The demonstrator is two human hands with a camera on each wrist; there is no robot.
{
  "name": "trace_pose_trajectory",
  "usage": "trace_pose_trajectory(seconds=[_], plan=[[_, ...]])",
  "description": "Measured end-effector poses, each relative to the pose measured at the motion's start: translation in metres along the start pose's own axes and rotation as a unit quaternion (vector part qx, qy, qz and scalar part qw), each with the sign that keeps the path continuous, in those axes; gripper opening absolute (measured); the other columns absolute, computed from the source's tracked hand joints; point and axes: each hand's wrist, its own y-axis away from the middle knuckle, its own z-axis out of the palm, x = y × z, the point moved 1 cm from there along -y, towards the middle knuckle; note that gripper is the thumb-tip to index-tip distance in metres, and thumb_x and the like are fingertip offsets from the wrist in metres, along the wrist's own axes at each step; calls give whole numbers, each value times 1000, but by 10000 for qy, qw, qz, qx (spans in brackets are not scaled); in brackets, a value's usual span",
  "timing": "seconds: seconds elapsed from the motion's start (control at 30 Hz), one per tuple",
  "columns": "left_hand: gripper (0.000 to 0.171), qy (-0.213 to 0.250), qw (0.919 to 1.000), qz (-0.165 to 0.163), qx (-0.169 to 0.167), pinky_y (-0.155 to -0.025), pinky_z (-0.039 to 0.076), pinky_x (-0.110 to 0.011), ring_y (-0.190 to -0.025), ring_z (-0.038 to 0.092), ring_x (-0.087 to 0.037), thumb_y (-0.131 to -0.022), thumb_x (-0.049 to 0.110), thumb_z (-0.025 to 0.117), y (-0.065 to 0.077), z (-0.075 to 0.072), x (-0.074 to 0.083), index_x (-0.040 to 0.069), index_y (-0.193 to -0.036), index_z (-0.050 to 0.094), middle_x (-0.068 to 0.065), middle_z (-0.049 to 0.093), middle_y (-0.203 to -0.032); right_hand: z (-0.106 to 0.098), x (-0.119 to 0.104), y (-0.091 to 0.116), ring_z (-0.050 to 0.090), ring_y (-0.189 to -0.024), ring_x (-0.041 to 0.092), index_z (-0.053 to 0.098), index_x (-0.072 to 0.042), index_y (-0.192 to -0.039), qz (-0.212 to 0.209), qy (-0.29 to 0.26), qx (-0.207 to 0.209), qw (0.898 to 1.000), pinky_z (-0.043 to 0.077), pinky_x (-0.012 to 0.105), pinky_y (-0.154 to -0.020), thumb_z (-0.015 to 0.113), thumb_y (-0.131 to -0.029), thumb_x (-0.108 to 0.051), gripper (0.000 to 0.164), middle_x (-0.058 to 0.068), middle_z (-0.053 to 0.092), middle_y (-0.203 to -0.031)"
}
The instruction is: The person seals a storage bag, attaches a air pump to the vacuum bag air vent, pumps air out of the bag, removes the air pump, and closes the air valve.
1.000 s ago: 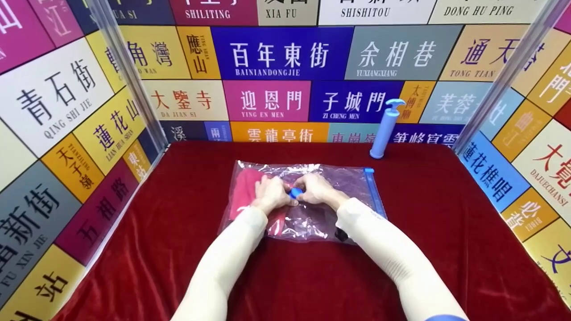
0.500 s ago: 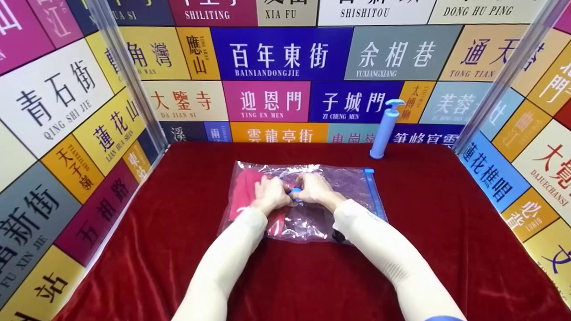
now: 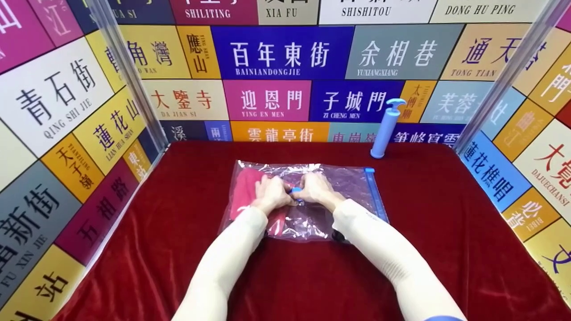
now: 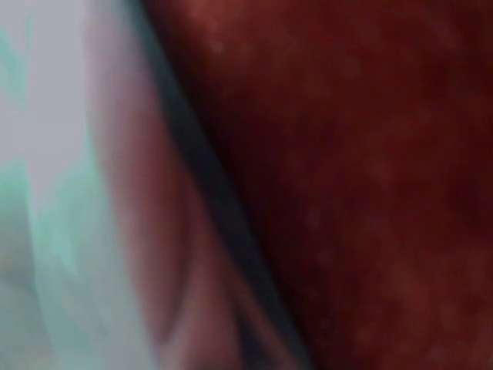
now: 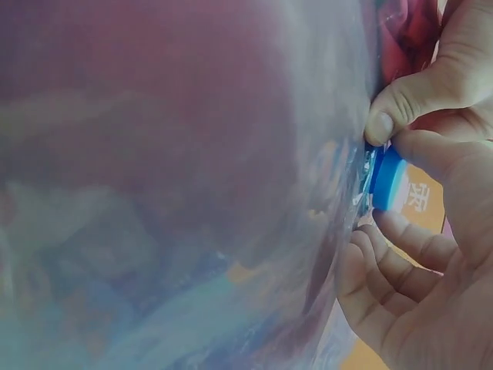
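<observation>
On the clear vacuum bag the left hand grips, the right hand pinching the blue valve cap should work evenly.

Red cloth leaves passage left of the plastic bag, while the blue pump obstructs behind its right end. Clearance in the left wrist view seems too blurred to judge.
</observation>
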Motion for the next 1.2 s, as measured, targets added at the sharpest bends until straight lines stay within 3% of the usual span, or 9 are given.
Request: trace_pose_trajectory(seconds=[0.47, 0.83, 1.03, 1.2], plan=[[37, 16, 10000, -45, 5, -105, 39, -50, -115, 52, -27, -66, 54, 95, 0, -1, 1, 32, -95, 85, 1, 74, -109, 1, 0, -4, 61, -76, 22, 80, -15, -83, -349, -193, -162, 9991, 53, 38, -75, 84, -78, -31, 17, 0, 72, -77], [47, -82, 9999, -120, 15, -108, 38, -49, -117, 52, -27, -63, 59, 96, 1, -1, 1, 33, -100, 85, 0, 75, -114, -2, 2, -4, 66, -84, 23, 81, -10, -94, -507, -162, -113, 9985, 57, 39, -82, 83, -79, -32, 27, 4, 77, -88], [52, -73, 9999, -105, -19, -108, 38, -48, -118, 52, -27, -62, 58, 97, 1, 0, 2, 31, -105, 85, 0, 75, -119, -8, 3, -6, 65, -88, 25, 80, -11, -91, -371, -150, -145, 9991, 57, 40, -84, 83, -77, -34, 27, 4, 75, -91], [51, -54, 9998, -177, -45, -109, 37, -49, -118, 51, -27, -64, 56, 97, 0, 1, 1, 30, -105, 85, -1, 74, -121, -13, 6, -5, 66, -96, 28, 81, -8, -100, -270, -98, -144, 9995, 56, 42, -90, 87, -78, -39, 38, 8, 74, -100]])
